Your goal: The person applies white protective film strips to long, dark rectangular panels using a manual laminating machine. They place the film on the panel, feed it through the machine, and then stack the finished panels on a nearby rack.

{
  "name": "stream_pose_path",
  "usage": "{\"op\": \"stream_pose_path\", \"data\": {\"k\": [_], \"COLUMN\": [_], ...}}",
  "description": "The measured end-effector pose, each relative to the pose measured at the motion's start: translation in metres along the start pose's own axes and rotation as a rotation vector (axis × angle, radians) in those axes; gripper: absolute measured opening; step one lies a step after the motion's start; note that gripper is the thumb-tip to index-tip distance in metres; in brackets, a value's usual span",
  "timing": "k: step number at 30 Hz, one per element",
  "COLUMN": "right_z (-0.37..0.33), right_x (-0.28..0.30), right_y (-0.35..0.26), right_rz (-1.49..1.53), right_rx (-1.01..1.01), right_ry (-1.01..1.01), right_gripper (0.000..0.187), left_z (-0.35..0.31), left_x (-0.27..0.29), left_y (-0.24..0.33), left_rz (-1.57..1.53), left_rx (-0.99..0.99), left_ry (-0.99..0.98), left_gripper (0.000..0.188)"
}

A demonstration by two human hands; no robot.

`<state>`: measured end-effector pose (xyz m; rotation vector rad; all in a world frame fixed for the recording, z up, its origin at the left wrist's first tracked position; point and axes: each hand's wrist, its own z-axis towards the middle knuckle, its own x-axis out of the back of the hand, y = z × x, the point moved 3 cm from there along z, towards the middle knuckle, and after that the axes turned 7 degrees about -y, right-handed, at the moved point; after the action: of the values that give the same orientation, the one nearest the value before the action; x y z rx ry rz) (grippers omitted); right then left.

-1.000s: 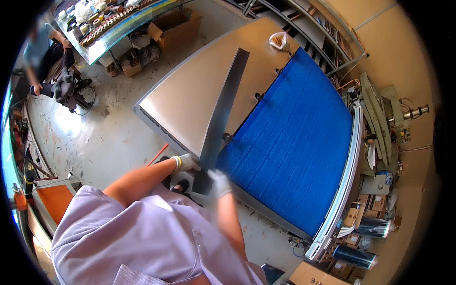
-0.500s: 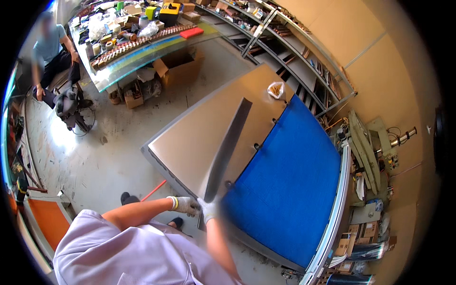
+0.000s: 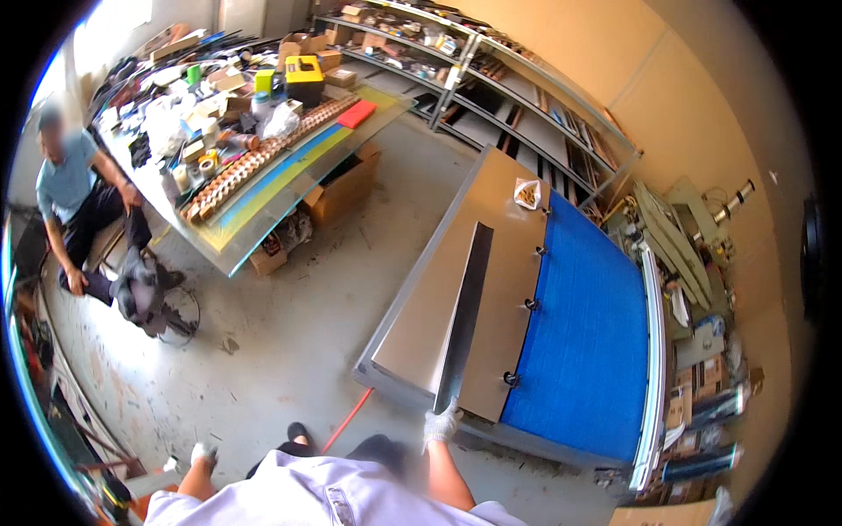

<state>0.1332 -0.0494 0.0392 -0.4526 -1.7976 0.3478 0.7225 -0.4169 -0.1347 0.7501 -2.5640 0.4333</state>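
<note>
My right hand (image 3: pixel 441 423), in a pale work glove, is closed around the near end of a long, dark metal strip (image 3: pixel 464 316). The strip looks bent lengthwise and lies over a flat brown sheet (image 3: pixel 504 263) on the worktable, its far end pointing away from me. My left hand (image 3: pixel 203 453), gloved too, is down at the lower left, away from the strip. Its fingers are too small and unclear to read. Beside the sheet, to the right, spreads a blue table surface (image 3: pixel 579 351), with several small dark fittings (image 3: pixel 531 304) along the border.
A small white bag of brownish bits (image 3: pixel 527 194) sits at the sheet's far end. At the far left stands a cluttered glass-topped table (image 3: pixel 254 237), with a seated person (image 3: pixel 74 184) beside it. Metal shelves (image 3: pixel 517 131) line the back; a red hose (image 3: pixel 348 419) lies on the floor.
My left hand has left the strip's near end and swung to the lower left. The right hand keeps its hold there. My view has shifted, showing more of the room ahead.
</note>
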Motion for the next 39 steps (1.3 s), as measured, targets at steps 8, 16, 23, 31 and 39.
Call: {"op": "stream_pose_path", "data": {"k": [8,16,23,31,39], "right_z": [-0.015,0.038,0.032,-0.014,0.051], "right_x": [-0.033,-0.072,-0.024,-0.036,-0.072], "right_y": [-0.055,-0.059,-0.123,-0.143,-0.197], "right_rz": [0.243,0.245,0.486,0.284,0.075], "right_rx": [-0.002,0.003,-0.175,-0.027,-0.477], "right_ry": [0.041,0.185,-0.018,-0.061,-0.276], "right_gripper": [0.084,0.084,0.082,0.078,0.09], "left_z": [0.011,0.197,0.131,0.166,0.222], "left_x": [0.015,0.406,0.668,0.744,0.935], "left_y": [-0.144,0.053,0.277,0.443,0.502], "left_rz": [-0.365,-0.93,-0.914,-1.559,-1.778], "left_rx": [0.067,-0.573,-0.946,-1.126,-1.214], "left_ry": [-0.206,0.239,-0.048,-0.845,-1.23], "left_gripper": [0.02,0.037,0.039,0.087,0.074]}}
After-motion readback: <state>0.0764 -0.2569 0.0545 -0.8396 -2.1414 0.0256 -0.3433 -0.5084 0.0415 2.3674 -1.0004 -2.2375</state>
